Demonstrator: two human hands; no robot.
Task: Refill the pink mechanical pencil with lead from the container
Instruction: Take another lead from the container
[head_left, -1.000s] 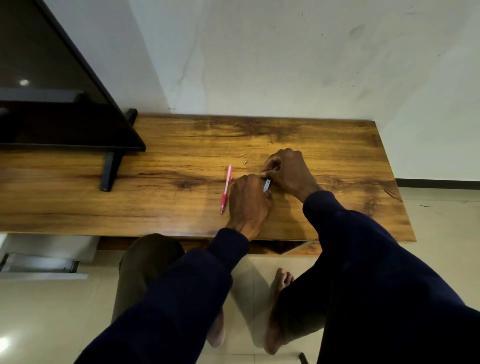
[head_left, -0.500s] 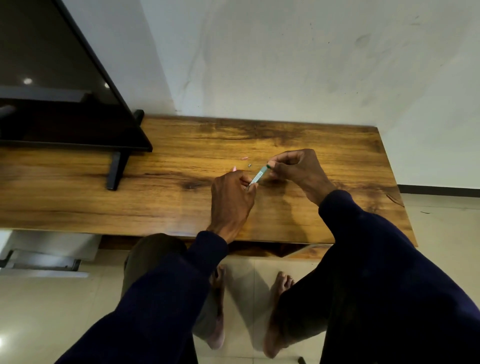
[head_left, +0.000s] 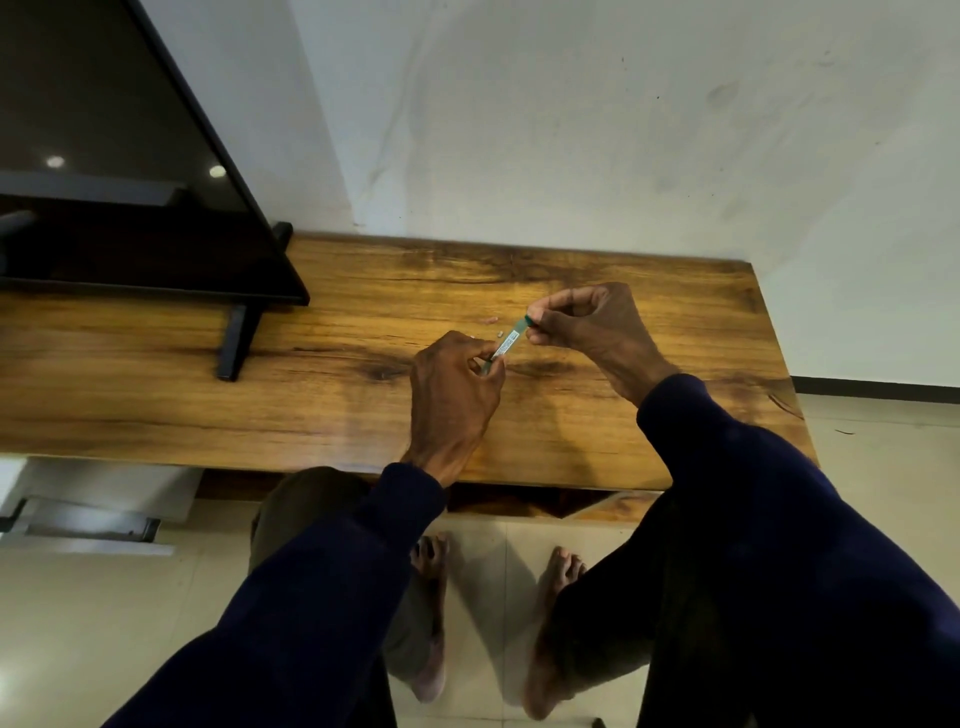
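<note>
Just right of the frame's center, I hold the lead container (head_left: 506, 343) up over the wooden table (head_left: 332, 395), a slim clear tube with a white label, slanting from lower left to upper right. My left hand (head_left: 451, 395) is curled closed, its thumb and fingers pinching the tube's lower end. My right hand (head_left: 587, 325) is closed too, its fingertips nipping the dark green cap (head_left: 531, 320) at the upper end; I cannot tell whether the cap is seated or pulled free. Both my sleeves are dark navy and run in from the bottom of the frame. Beside the tube, toward the upper left of it, two tiny bits (head_left: 496, 327) lie on the wood, one pinkish and one pale, too small to make out. The pink pencil does not show here; my left hand covers the stretch of table beneath it. In the upper left of the frame stands a dark TV (head_left: 130, 208), its black foot (head_left: 236, 343) resting on the table. My bare feet show on the pale tiled floor (head_left: 78, 623) below the table's near edge.
</note>
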